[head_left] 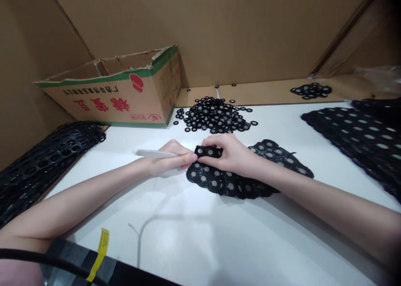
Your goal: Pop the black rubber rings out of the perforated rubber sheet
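Observation:
My left hand [172,158] is closed around a white pen-like tool [153,153], its fingertips touching the left end of a black strip. That black strip [209,152], with pale round spots, is pinched between the thumb and fingers of my right hand [230,152]. Beneath and beside my right hand lies a black sheet [216,184] of joined rings with pale centres, spreading out to the right on the white table. Behind my hands sits a heap of loose black rings [213,114]. The tip of the tool is hidden by my fingers.
An open cardboard box [125,98] stands at the back left. Black perforated sheets [34,160] lie at the left edge, and a large spotted black sheet [360,131] at the right. A small ring pile [311,90] is at the back right. A black cable [46,259] crosses the front left.

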### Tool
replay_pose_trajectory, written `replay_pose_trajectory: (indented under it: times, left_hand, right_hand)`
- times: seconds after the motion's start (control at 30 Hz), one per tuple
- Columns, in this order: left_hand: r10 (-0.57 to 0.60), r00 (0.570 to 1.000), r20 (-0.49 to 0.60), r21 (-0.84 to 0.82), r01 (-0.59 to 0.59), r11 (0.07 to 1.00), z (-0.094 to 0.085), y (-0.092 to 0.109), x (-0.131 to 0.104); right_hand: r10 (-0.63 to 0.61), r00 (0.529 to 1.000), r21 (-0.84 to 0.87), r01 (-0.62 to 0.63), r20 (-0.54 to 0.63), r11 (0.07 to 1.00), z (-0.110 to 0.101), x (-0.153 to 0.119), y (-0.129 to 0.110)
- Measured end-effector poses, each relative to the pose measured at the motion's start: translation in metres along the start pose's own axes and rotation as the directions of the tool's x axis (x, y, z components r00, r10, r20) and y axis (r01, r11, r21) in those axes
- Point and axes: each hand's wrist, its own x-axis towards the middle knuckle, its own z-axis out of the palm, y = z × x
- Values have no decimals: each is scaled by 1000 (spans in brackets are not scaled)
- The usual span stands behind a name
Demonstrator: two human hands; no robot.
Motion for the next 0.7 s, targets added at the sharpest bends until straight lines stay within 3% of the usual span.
replay_pose_trajectory:
  times: [0.13,0.33,0.53,0.7]
  left_hand:
    - [-22,996,-86,14,23,1000,2,0,-1]
    - [91,966,-244,62,-78,995,6,0,-3]
    - [46,976,-214,-144,-78,987,3,-5,-4]
    - [33,984,-176,-157,-61,986,4,-4,-2]
  right_hand:
    - [61,998,-42,-61,-5,997,-1,0,0]
    - [113,993,-79,-114,-12,990,-2,0,-1]
    - [123,991,54,-126,49,991,-2,0,0]
    - [122,991,64,-125,50,990,-3,0,1]
